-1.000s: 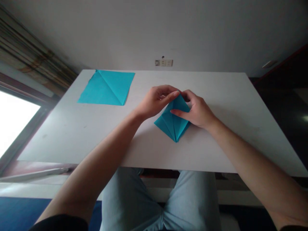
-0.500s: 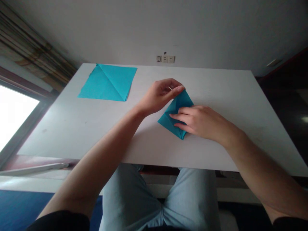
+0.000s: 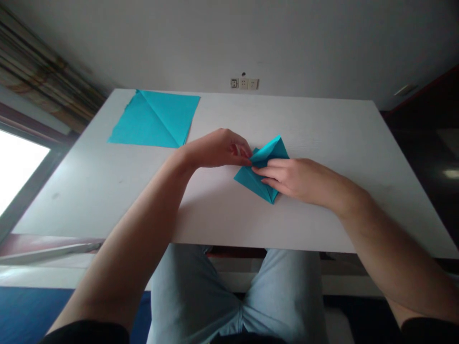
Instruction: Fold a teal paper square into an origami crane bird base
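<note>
A folded blue paper (image 3: pixel 267 153) lies near the middle of the white table (image 3: pixel 322 134), its far flap raised a little. My left hand (image 3: pixel 215 149) has its fingers curled and pinched on the paper's left edge. My right hand (image 3: pixel 292 177) lies flat across the paper's near half, fingers stretched out to the left and pressing it down. The fingertips of both hands almost meet on the paper.
A second blue paper sheet (image 3: pixel 154 119), creased along its diagonal, lies flat at the table's far left corner. A wall with a row of sockets (image 3: pixel 244 83) stands behind the table. A window (image 3: pixel 17 167) is at the left. My knees show under the table's near edge.
My left hand has come down from the paper's far tip to its left edge. My right hand stays flat on the paper. The far flap has dropped lower.
</note>
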A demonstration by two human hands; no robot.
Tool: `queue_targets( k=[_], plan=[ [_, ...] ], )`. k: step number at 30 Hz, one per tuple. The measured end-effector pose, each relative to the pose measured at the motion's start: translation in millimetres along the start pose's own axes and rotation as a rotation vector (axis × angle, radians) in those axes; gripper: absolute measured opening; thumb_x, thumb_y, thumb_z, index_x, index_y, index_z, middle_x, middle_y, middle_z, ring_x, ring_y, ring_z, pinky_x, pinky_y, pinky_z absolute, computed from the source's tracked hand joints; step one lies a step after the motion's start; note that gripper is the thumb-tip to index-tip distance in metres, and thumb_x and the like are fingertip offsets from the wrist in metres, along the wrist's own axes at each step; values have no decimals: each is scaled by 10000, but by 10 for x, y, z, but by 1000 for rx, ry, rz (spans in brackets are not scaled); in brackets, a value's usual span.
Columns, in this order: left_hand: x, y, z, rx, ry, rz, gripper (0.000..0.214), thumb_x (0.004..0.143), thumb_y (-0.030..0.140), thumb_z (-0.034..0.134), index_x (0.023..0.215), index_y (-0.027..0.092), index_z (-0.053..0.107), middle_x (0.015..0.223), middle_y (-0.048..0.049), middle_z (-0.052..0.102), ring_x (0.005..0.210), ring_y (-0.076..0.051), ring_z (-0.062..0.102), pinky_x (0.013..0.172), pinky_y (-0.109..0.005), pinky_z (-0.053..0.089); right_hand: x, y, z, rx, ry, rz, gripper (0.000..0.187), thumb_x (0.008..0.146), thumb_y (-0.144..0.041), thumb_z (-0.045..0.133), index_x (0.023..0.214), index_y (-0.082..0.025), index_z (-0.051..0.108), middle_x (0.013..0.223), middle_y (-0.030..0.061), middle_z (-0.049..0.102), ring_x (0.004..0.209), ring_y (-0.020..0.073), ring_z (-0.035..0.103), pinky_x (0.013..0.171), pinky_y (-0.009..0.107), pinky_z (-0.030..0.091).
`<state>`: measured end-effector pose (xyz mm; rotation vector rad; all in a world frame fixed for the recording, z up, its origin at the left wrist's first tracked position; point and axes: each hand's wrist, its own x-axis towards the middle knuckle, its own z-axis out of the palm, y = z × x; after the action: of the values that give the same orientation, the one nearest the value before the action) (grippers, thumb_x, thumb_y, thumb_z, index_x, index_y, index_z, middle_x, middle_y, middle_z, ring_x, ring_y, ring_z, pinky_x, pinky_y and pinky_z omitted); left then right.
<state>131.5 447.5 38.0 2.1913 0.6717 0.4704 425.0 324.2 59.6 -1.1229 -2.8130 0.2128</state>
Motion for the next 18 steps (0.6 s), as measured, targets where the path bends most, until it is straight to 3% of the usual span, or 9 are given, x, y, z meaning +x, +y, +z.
queue_targets(
  k=[4, 13, 18],
  plan=[
    [-14, 48, 41, 78, 30, 17, 86, 959, 373, 945, 946, 287, 946, 773, -7, 828, 708, -206, 747, 720, -337, 540, 9, -60, -52, -170, -70, 10, 415, 1268, -203, 683, 1625, -236, 891, 1289, 103, 948, 943, 278, 876, 732, 420, 535],
    [-16, 64, 114, 168, 94, 54, 188, 974, 380, 920, 839, 279, 837, 722, 0, 779, 678, -191, 703, 715, -351, 482, 29, -134, -90, -198, -86, 47, 427, 1252, -207, 651, 1589, -282, 903, 1274, 97, 927, 875, 282, 819, 701, 450, 425],
    [-2, 83, 133, 186, 107, 29, 264, 973, 389, 937, 788, 269, 790, 703, 4, 752, 660, -182, 671, 708, -354, 446, 1, -147, -70, -41, 4, 109, 353, 1174, -196, 695, 1377, -322, 955, 1392, 76, 927, 777, 250, 744, 647, 480, 371]
  ],
)
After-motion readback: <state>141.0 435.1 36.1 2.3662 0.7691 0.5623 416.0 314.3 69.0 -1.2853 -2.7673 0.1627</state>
